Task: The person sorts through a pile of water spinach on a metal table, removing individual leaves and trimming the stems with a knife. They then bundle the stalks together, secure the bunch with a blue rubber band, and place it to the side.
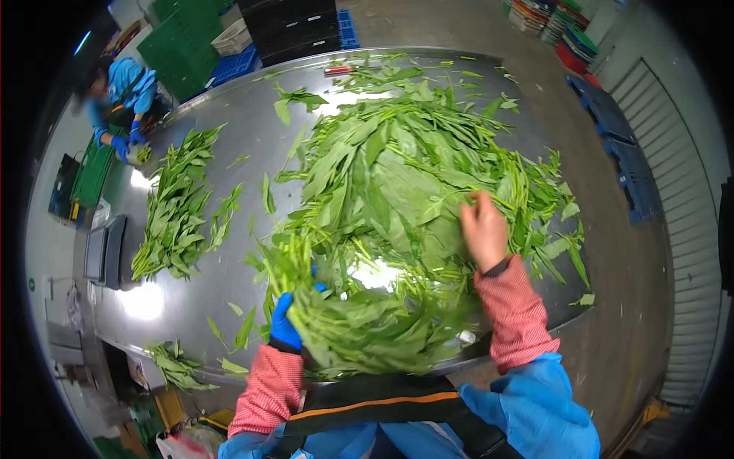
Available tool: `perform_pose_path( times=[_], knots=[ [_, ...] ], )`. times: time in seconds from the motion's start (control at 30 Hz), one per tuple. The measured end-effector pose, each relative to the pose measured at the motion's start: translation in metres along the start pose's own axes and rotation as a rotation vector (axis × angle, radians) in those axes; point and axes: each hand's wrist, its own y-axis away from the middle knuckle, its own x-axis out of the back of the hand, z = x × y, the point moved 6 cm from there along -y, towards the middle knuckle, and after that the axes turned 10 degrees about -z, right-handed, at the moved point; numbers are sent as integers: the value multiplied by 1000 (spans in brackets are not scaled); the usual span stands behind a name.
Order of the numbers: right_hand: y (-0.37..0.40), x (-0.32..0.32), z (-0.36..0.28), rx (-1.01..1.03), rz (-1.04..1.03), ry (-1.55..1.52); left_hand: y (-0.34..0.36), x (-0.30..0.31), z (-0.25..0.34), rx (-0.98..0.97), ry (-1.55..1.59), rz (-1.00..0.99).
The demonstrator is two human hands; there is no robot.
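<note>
My left hand (286, 321), in a blue glove, grips a thick bunch of leafy green stems (344, 321) low over the near edge of the steel table (252, 145). My bare right hand (483, 229) reaches into the big loose heap of greens (413, 168) in the middle of the table, fingers curled around a few stems at the heap's right side. Red-striped sleeves cover both forearms.
A second pile of greens (180, 210) lies on the table's left, with scraps (176, 366) at the near-left edge. Another person (126, 96) in blue works at the far-left corner by green crates (180, 38). Blue pallets (623, 153) lie on the floor at right.
</note>
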Motion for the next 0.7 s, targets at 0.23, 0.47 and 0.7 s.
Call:
perform_pose_path(
  times=[0.23,0.47,0.7],
  knots=[
    [-27,22,56,279,119,612,33,-15,33,140,-202,-73],
    [73,29,-91,658,-274,369,13,-69,56,163,-331,-100],
    [86,11,-168,648,-570,-266,-15,-126,8,333,-702,-325]
  ],
)
